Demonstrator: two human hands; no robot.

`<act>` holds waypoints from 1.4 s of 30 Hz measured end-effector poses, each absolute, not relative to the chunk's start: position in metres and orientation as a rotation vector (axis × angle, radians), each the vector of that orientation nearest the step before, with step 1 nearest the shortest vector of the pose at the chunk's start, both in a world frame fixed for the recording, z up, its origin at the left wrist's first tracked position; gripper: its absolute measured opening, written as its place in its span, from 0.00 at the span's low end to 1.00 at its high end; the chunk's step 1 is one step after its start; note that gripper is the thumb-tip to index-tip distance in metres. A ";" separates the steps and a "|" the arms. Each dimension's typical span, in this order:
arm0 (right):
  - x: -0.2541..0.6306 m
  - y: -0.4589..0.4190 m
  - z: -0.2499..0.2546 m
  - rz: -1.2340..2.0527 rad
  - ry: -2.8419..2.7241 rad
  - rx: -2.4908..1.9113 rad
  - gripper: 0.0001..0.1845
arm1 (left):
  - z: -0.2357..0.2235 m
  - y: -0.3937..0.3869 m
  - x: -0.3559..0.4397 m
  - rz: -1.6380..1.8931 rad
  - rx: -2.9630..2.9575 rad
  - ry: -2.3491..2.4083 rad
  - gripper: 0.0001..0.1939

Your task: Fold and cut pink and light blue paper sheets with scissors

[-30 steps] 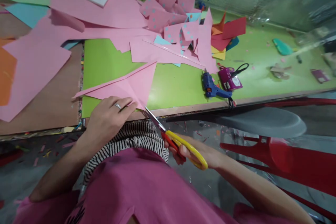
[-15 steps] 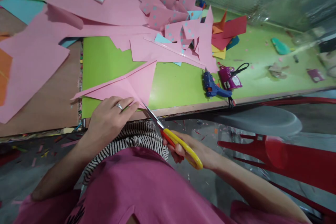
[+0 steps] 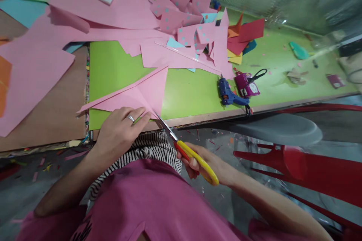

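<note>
A folded sheet of pink paper (image 3: 151, 90) lies on the green tabletop, its lower edge at the table's front edge. My left hand (image 3: 121, 126), with a ring on one finger, holds that lower edge; its fingers rest bent on top and the thumb is hidden. In my right hand (image 3: 209, 160) is a pair of scissors (image 3: 198, 158) with yellow and red handles, my fingers wrapped around them. The blades point up and left, their tips at the paper's lower edge beside my left fingertips. Whether they are cutting into it I cannot tell.
Large pink sheets (image 3: 98, 7) and a pile of dotted pink pieces (image 3: 185, 17) cover the back. A blue glue gun (image 3: 230, 94) lies right of the paper, beside a purple object with a black loop (image 3: 246, 84). A grey seat (image 3: 283, 128) and a red chair (image 3: 319, 169) stand below.
The view has shifted very slightly. Both hands, the scissors and the folded pink paper keep nearly the same places.
</note>
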State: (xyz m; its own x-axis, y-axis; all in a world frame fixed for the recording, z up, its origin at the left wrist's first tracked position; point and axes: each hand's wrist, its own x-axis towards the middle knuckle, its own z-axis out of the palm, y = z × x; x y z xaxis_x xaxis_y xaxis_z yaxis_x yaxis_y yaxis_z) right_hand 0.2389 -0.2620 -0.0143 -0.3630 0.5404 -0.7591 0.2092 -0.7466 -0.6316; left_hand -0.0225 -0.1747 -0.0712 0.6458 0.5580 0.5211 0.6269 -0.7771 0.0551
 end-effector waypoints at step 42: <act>0.239 -0.243 -0.008 2.030 -1.319 -1.903 0.31 | -0.064 -0.177 -0.017 -0.891 -2.846 -0.834 0.08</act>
